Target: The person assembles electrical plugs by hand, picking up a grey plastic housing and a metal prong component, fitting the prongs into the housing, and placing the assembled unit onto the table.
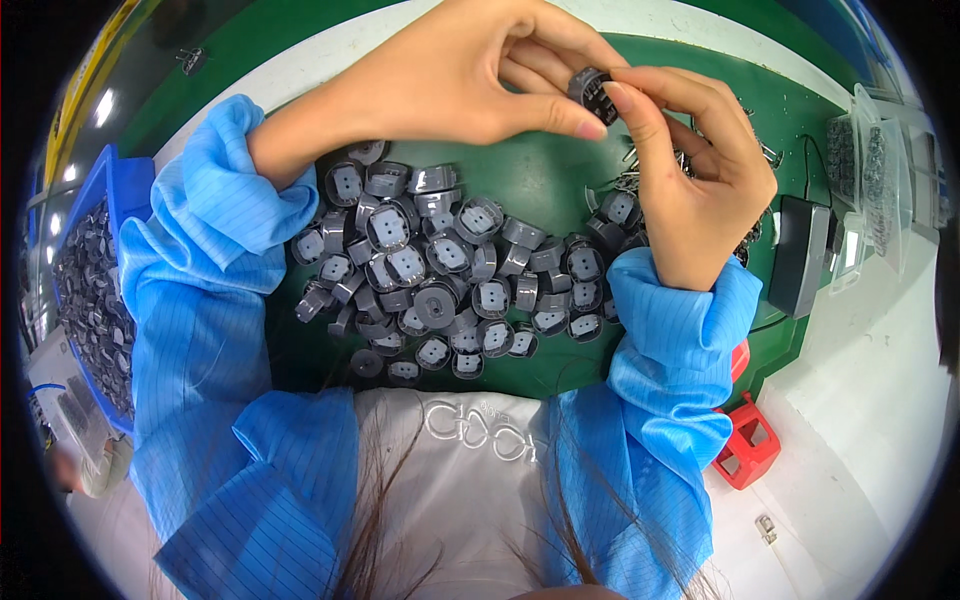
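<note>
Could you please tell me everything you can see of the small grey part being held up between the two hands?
The small grey part is a round, dark grey cap-like piece, plastic by its look, with ribs or slots on the side facing the camera. It is held above the green mat, tilted on edge, pinched between the left hand thumb and fingers and the right hand fingertips. Most of it is hidden by the fingers.

grey parts (pixel 440 270), green mat (pixel 540 180), blue sleeves (pixel 200 300)
</note>
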`<action>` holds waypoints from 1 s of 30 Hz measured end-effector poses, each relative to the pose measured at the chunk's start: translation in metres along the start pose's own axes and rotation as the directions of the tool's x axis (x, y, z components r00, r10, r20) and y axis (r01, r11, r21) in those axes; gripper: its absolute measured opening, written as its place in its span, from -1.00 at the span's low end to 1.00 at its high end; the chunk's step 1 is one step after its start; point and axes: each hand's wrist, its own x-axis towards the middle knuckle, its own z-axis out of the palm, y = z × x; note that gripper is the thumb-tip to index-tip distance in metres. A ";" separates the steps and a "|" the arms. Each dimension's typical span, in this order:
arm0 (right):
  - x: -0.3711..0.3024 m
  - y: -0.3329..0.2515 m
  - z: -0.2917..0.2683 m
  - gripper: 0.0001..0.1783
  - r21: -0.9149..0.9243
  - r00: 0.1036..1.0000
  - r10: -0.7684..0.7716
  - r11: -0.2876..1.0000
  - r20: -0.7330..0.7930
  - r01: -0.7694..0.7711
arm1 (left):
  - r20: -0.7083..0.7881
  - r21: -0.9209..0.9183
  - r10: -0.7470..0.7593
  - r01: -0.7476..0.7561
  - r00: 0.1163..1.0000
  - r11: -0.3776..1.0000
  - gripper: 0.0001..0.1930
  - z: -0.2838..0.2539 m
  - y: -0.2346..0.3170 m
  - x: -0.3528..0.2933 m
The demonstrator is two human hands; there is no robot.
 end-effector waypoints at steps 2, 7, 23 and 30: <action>0.005 0.002 -0.002 -0.70 0.092 1.000 -0.003 0.996 0.022 0.001 | -0.028 -0.285 -0.159 0.144 0.987 0.948 -0.52 0.000 -0.004 0.001; 0.006 0.013 -0.005 -0.49 -0.003 0.983 -0.169 0.985 0.076 0.170 | 0.091 -0.211 0.420 -0.395 0.903 0.894 -0.46 -0.010 -0.048 0.008; -0.006 0.002 0.011 -0.50 -0.284 0.946 -0.323 0.908 -0.001 0.309 | 0.000 0.179 0.640 -0.629 0.769 0.756 -0.59 -0.001 -0.005 0.005; -0.004 0.009 0.017 -0.54 -0.285 0.897 -0.440 0.864 -0.030 0.415 | -0.134 0.277 0.391 -0.344 0.911 0.897 -0.66 0.002 -0.014 0.003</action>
